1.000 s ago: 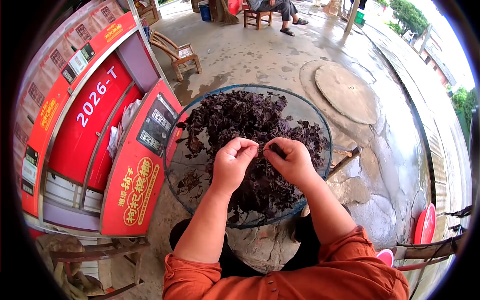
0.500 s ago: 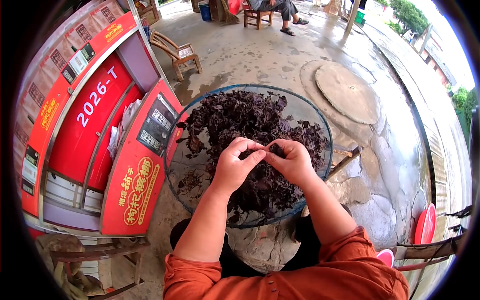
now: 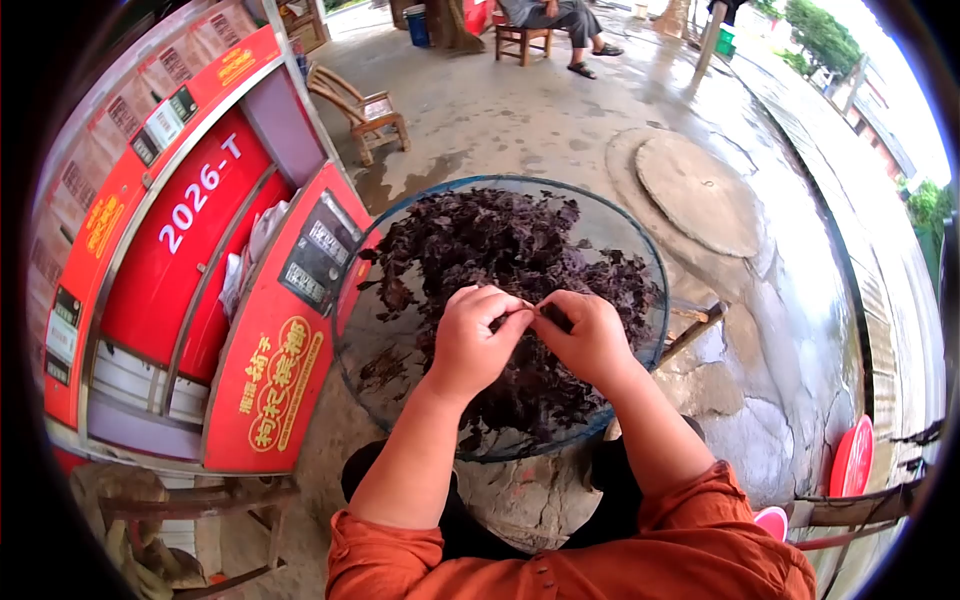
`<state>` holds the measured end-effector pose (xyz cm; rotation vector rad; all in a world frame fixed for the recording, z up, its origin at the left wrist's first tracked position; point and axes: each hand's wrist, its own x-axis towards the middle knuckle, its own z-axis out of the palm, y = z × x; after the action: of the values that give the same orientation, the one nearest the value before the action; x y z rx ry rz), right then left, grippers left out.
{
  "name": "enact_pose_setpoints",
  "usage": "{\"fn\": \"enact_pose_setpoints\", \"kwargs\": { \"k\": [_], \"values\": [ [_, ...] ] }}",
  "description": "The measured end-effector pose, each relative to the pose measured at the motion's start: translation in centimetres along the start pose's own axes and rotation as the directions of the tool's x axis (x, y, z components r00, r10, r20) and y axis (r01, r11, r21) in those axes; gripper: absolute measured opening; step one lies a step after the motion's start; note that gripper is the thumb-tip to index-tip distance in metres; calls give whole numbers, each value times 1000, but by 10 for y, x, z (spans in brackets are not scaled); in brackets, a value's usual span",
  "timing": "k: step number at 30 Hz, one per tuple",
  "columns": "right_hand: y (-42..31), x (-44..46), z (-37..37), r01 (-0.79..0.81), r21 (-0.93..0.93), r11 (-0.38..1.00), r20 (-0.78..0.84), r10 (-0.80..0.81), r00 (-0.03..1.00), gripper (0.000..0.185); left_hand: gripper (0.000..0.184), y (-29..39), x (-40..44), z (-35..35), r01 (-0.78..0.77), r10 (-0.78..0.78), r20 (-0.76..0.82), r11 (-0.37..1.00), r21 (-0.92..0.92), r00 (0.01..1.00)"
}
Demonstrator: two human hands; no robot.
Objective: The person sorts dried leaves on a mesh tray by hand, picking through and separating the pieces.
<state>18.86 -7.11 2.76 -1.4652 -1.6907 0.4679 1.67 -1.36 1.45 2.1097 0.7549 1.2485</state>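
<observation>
A heap of dark purple, crinkled leaves (image 3: 500,235), which look like perilla, lies on a round mesh tray (image 3: 405,215) with a blue rim. Over the near part of the heap, my left hand (image 3: 474,335) and my right hand (image 3: 584,335) meet at the fingertips. Each hand is closed in a pinch on a small piece of leaf or stem between them. Dark leaf (image 3: 556,318) shows inside the curl of my right fingers. Thin brown stems (image 3: 383,370) lie in a small pile at the tray's left side.
A red display cabinet (image 3: 180,240) stands close on the left. A small bamboo chair (image 3: 375,120) is beyond it. Farther back, a person (image 3: 565,20) sits on a wooden stool. Wooden legs (image 3: 695,330) show beside the tray, and a red basin (image 3: 852,456) is at right.
The whole view has shifted slightly, so the surroundings sit a little lower. My hands remain together over the leaves, and the fingers have turned slightly around the small piece.
</observation>
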Motion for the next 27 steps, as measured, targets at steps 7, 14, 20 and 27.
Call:
{"fn": "enact_pose_setpoints", "kwargs": {
  "k": [7,14,20,27],
  "values": [
    [-7,-3,10,114,-126,985,-27,-118,993,10,10,0,-6,1,-146,176,-65,935,324,982],
    [17,10,-1,-4,-105,994,-92,-6,996,19,14,-7,-14,-71,182,-213,45,910,372,976],
    [26,12,-1,-76,133,988,-134,94,986,14,20,-32,-39,-122,406,-568,75,668,624,819],
    [11,8,26,5,243,970,-152,33,988,7,30,10,-23,-27,440,-325,325,807,-394,888]
  ]
}}
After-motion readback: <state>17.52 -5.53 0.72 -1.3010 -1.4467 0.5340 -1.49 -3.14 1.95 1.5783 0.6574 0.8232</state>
